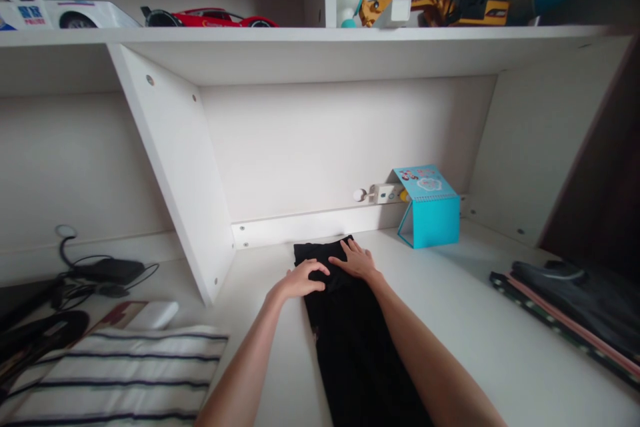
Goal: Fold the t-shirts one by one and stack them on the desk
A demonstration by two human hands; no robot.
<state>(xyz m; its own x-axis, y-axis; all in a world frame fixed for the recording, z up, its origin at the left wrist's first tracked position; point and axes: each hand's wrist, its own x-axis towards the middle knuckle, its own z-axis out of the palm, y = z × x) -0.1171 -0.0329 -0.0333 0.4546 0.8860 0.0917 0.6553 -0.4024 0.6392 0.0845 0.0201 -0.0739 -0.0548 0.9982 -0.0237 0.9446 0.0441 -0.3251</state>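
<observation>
A black garment (350, 340), folded into a long strip, lies on the white desk (280, 360). Its far end comes close to the back board, and its near end runs out of the bottom of the view. My left hand (304, 278) rests at the garment's left edge near the far end, fingers bent loosely and apart. Flat on the far right part of the cloth, my right hand (356, 259) has its fingers spread. Neither hand grips the fabric. Whether it is trousers or another garment I cannot tell.
A striped cloth (145, 373) lies at the left, near a black adapter with cables (117, 270). Folded clothes (575, 307) are stacked at the right. A blue desk calendar (435, 220) stands before a wall socket (387, 193). Toys, including a red car (215, 18), line the shelf above.
</observation>
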